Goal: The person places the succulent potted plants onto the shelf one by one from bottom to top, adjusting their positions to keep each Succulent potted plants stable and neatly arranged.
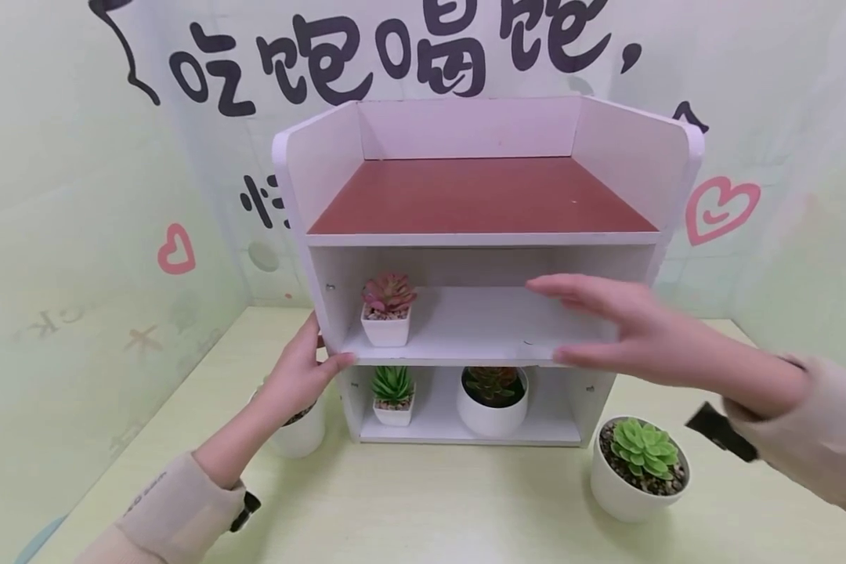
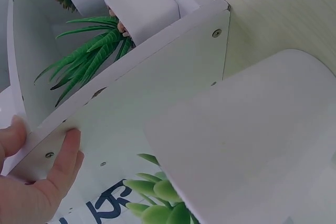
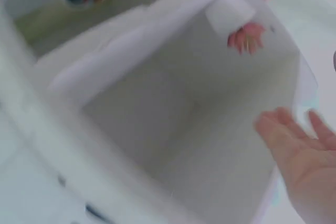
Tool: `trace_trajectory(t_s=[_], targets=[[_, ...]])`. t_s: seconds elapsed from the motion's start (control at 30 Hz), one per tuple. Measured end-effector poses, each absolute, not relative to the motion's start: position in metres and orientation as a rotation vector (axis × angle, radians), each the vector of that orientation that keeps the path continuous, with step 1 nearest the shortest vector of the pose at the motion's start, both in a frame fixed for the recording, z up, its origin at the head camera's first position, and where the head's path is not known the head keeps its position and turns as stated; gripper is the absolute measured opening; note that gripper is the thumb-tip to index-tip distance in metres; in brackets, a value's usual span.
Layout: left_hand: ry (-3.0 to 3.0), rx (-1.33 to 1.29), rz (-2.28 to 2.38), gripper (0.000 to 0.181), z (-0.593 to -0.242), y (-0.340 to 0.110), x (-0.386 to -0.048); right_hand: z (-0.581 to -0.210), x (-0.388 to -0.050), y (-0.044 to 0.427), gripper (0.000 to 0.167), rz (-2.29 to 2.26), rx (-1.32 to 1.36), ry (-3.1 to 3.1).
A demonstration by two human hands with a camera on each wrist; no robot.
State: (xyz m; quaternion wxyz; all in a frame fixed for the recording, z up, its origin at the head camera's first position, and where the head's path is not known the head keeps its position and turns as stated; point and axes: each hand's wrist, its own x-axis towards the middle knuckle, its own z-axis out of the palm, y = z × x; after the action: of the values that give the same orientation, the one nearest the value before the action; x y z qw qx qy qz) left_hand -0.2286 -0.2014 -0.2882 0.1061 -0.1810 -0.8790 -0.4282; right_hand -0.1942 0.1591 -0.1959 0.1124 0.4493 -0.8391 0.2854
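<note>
A white shelf unit [image 1: 486,196] with a reddish-brown top board stands in the middle of the head view. My left hand [image 1: 292,384] grips its left side panel, thumb at the front edge and fingers on the outer face, as the left wrist view also shows. Held in front of the middle compartment's right half, my right hand [image 1: 627,325] has extended fingers and holds nothing. At that compartment's left sits a pink succulent [image 1: 388,309] in a square white pot. Below are a spiky green succulent [image 1: 393,395] and a reddish-green plant [image 1: 492,411] in a round white pot.
A light green succulent [image 1: 638,470] in a white pot stands on the pale table [image 1: 423,509], right of the unit. Another white pot [image 1: 301,439] is at the left, partly hidden by my left arm. Behind the unit is a wall with black lettering.
</note>
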Motion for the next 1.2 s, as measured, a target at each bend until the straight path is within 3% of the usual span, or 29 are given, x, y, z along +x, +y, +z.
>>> trace_trajectory(t_s=[0.13,0.4,0.63,0.83,1.2], targets=[[-2.599,-0.52,-1.269,0.07,-0.286,-0.201,-0.227,-0.196,-0.19,0.188,0.052,0.694,1.275,-2.069],[-2.605,-0.52,-1.253,0.07,-0.287,-0.203,-0.227,-0.205,-0.207,0.22,0.081,0.831,0.975,-1.915],[-2.614,-0.521,-1.25,0.071,-0.287,-0.201,-0.227,-0.212,-0.22,0.221,0.073,1.179,1.013,-1.865],[-2.609,-0.519,-1.243,0.071,-0.288,-0.201,-0.227,-0.215,-0.239,0.224,0.094,1.596,1.072,-2.016],[-2.627,-0.506,-1.229,0.076,-0.286,-0.207,-0.229,-0.232,-0.262,0.237,0.09,1.894,1.26,-2.05]])
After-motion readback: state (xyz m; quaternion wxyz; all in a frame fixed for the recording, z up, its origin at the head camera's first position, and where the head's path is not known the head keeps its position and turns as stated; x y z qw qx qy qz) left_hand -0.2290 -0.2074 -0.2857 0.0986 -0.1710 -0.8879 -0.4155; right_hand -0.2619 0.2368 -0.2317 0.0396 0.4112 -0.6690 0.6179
